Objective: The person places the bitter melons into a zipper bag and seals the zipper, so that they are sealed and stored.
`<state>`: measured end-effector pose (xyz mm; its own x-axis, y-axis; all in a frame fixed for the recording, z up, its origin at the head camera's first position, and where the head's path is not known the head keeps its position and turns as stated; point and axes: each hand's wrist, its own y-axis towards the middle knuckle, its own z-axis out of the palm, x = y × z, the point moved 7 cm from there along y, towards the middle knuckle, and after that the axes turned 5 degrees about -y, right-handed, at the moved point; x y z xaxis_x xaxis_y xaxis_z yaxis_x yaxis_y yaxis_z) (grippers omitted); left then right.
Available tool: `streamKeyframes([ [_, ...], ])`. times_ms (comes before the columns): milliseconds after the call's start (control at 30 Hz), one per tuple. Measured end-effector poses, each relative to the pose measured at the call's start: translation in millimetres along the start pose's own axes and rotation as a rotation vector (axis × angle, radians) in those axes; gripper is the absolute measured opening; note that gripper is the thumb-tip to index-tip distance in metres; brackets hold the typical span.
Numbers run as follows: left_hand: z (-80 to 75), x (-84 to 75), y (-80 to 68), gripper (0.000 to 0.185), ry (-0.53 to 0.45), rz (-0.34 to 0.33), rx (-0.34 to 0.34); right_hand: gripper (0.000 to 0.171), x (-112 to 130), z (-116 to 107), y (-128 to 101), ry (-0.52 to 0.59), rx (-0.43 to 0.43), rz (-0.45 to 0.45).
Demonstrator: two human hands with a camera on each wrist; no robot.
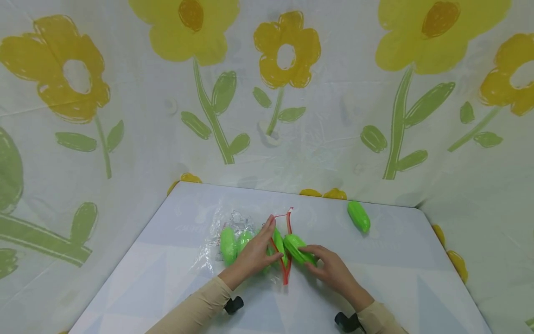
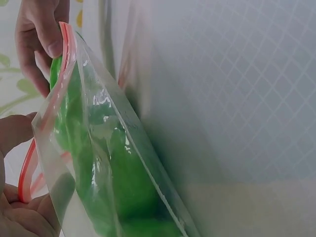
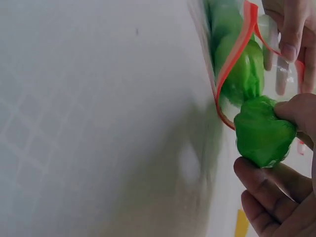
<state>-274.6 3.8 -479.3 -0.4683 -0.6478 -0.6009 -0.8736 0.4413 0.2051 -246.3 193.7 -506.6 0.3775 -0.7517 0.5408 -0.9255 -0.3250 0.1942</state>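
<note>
My right hand (image 1: pixel 335 273) grips an elongated, ridged green vegetable, cucumber-like (image 1: pixel 295 246), between thumb and fingers. Its near end (image 3: pixel 264 133) faces the right wrist camera at the mouth of a clear zip bag (image 2: pixel 101 94) with a red seal strip (image 1: pixel 286 273). The far end lies at or just inside the gaping mouth; how deep I cannot tell. My left hand (image 1: pixel 255 253) holds the bag's side at the mouth, with some fingers visible through the plastic (image 2: pixel 61 190). More green vegetables (image 1: pixel 228 246) lie inside the bag, partly covered by the left hand.
Another green vegetable (image 1: pixel 359 216) lies alone near the table's back right edge. The white table (image 1: pixel 200 306) has pale blue shapes. A flower-printed curtain (image 1: pixel 325 139) hangs behind and around it. Black wrist mounts (image 1: pixel 234 305) sit under both wrists.
</note>
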Motion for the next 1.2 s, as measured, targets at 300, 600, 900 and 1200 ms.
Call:
streamKeyframes([
  [300, -0.7, -2.3, 1.3, 0.097, -0.009, 0.021, -0.007, 0.042, 13.7, 8.4, 1.4, 0.055, 0.097, -0.113],
  [600, -2.1, -3.0, 0.3, 0.097, -0.019, 0.017, -0.013, 0.044, 13.9, 2.0, 11.4, 0.028, -0.027, -0.003],
  [900, -1.6, -2.5, 0.6, 0.098, -0.017, 0.035, -0.014, 0.045, 17.1, 13.8, 20.6, 0.095, 0.032, 0.023],
  [1200, -0.9, -1.9, 0.5, 0.098, 0.0, 0.03, -0.01, 0.049, 19.7, 23.7, 25.5, 0.119, 0.041, -0.001],
])
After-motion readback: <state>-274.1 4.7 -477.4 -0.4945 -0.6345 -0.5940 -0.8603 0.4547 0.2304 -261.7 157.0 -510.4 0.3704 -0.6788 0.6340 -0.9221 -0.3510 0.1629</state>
